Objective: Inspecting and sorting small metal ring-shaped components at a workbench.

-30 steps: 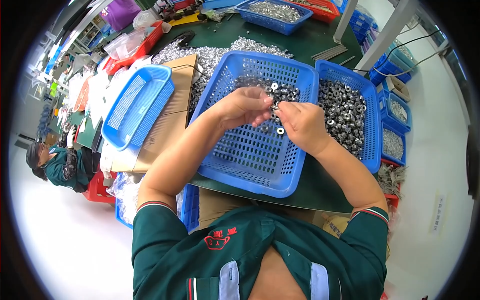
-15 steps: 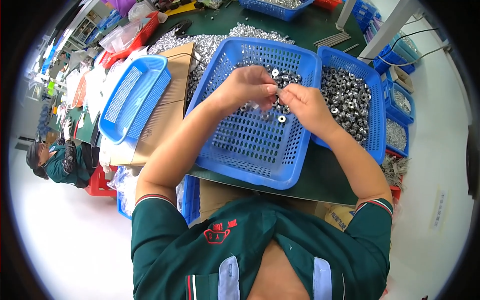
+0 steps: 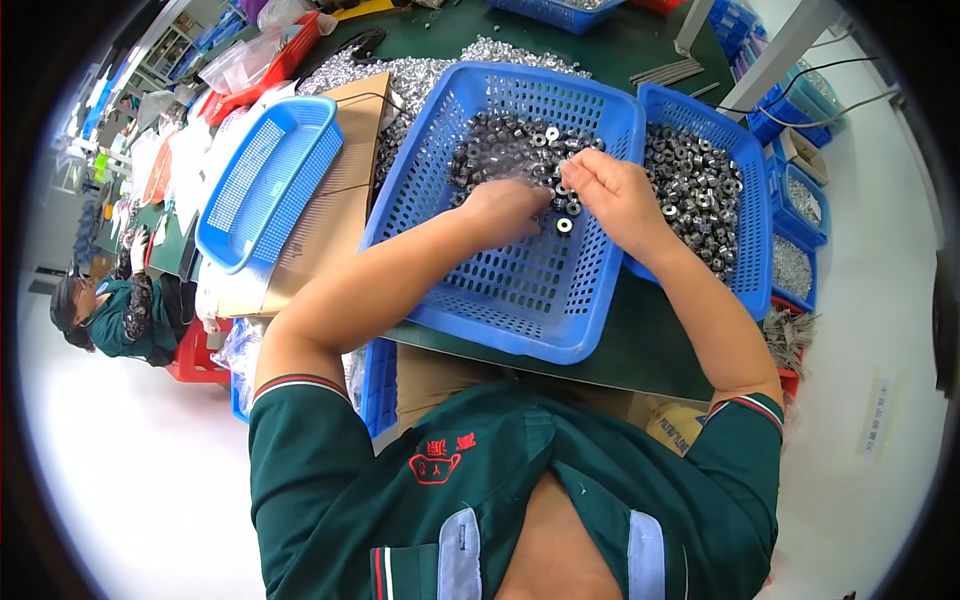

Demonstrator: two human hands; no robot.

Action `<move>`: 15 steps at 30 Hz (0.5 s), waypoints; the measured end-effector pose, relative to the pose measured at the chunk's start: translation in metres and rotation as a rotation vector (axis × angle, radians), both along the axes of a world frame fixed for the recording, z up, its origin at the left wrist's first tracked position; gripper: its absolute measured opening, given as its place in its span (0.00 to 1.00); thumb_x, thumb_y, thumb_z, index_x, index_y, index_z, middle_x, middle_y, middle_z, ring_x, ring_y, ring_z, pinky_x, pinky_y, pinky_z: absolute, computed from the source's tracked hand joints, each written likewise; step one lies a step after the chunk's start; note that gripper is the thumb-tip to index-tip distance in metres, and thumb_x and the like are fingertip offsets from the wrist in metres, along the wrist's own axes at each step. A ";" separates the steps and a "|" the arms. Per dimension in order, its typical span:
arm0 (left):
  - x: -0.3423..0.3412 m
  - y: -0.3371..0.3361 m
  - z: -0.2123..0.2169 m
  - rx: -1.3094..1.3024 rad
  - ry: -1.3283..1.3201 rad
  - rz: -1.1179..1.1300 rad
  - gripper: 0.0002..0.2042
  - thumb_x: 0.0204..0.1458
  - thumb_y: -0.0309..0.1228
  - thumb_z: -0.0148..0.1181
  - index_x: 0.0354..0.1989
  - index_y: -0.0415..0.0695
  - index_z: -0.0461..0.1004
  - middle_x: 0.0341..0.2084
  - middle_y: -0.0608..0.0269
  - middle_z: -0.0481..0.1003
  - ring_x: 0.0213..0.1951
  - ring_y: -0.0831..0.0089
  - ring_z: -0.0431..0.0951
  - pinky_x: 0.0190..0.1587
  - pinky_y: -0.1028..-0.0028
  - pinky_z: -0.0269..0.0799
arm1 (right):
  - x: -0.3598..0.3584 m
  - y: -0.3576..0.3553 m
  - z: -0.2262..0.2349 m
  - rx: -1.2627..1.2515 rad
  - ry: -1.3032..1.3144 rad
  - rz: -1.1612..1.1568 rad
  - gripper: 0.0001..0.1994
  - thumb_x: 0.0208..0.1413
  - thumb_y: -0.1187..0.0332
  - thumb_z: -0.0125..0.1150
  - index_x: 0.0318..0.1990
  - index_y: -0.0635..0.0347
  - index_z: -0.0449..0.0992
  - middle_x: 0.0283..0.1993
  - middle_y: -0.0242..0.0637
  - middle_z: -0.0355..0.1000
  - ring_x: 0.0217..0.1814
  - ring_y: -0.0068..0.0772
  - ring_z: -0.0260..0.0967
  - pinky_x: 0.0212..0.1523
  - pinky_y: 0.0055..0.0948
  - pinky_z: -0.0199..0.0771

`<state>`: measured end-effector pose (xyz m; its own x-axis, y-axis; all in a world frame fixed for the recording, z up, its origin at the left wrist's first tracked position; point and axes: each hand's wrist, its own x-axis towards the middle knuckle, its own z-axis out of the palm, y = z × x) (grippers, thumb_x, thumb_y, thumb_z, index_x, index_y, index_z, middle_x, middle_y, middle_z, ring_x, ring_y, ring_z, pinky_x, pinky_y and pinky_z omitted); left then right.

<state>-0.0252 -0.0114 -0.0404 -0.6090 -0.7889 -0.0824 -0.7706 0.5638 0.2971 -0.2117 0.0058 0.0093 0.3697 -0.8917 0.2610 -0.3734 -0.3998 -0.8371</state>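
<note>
Over the blue perforated basket point(image 3: 500, 318) in front of me, my left hand point(image 3: 508, 212) reaches down beside a heap of small round metal parts with centre holes point(image 3: 500, 142). Motion smears its fingers, so its grip is unclear. My right hand point(image 3: 615, 198) hovers at the basket's right side with thumb and fingers pinched together. Whatever is between those fingertips is too small or hidden to make out. One ring-shaped part point(image 3: 564, 226) lies just below my hands, a little apart from the heap.
A second blue basket point(image 3: 752, 262), full of similar parts, stands close on the right. Loose shiny pieces point(image 3: 425, 76) cover the table behind. An empty-looking blue basket point(image 3: 216, 250) rests on cardboard point(image 3: 345, 200) at left. Another person point(image 3: 130, 310) sits at far left.
My left hand has moved away from my right hand and down toward the near left. The right hand stays pinched in nearly the same place. The basket appears slightly higher in view.
</note>
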 end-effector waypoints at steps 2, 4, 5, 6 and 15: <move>0.001 -0.005 -0.004 0.060 0.028 0.034 0.12 0.46 0.37 0.62 0.35 0.43 0.74 0.29 0.54 0.76 0.35 0.53 0.77 0.39 0.60 0.71 | 0.001 0.000 0.001 -0.013 -0.002 -0.007 0.13 0.60 0.61 0.52 0.32 0.63 0.73 0.22 0.35 0.69 0.24 0.25 0.65 0.27 0.24 0.64; 0.007 -0.013 -0.003 0.153 0.215 0.054 0.12 0.50 0.36 0.59 0.36 0.40 0.72 0.26 0.58 0.75 0.26 0.63 0.76 0.29 0.69 0.70 | 0.002 0.002 0.005 0.010 0.000 -0.009 0.12 0.59 0.62 0.55 0.33 0.64 0.74 0.23 0.39 0.72 0.24 0.27 0.69 0.28 0.26 0.67; 0.005 -0.017 0.009 0.383 0.418 0.165 0.11 0.52 0.35 0.58 0.35 0.40 0.71 0.25 0.62 0.74 0.23 0.70 0.72 0.26 0.74 0.66 | 0.000 0.003 0.002 -0.006 -0.075 0.006 0.11 0.58 0.63 0.56 0.34 0.63 0.75 0.23 0.37 0.73 0.25 0.23 0.68 0.27 0.24 0.67; 0.007 -0.018 0.024 0.611 0.617 0.286 0.10 0.54 0.35 0.57 0.35 0.40 0.70 0.24 0.65 0.73 0.20 0.77 0.69 0.23 0.80 0.62 | 0.003 0.004 0.002 -0.025 -0.155 0.032 0.10 0.58 0.64 0.57 0.35 0.62 0.76 0.23 0.35 0.73 0.25 0.19 0.67 0.27 0.23 0.66; 0.016 -0.010 0.045 1.115 1.340 0.268 0.08 0.58 0.32 0.54 0.41 0.42 0.71 0.28 0.61 0.74 0.23 0.82 0.67 0.25 0.84 0.59 | 0.003 0.008 0.001 -0.291 0.096 -0.132 0.08 0.56 0.63 0.56 0.32 0.57 0.75 0.22 0.42 0.72 0.24 0.43 0.71 0.24 0.35 0.68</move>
<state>-0.0088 -0.0217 0.0045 -0.5785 -0.7909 -0.1998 0.2752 -0.4198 0.8649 -0.2089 0.0138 0.0101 0.2915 -0.8266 0.4814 -0.5097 -0.5601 -0.6531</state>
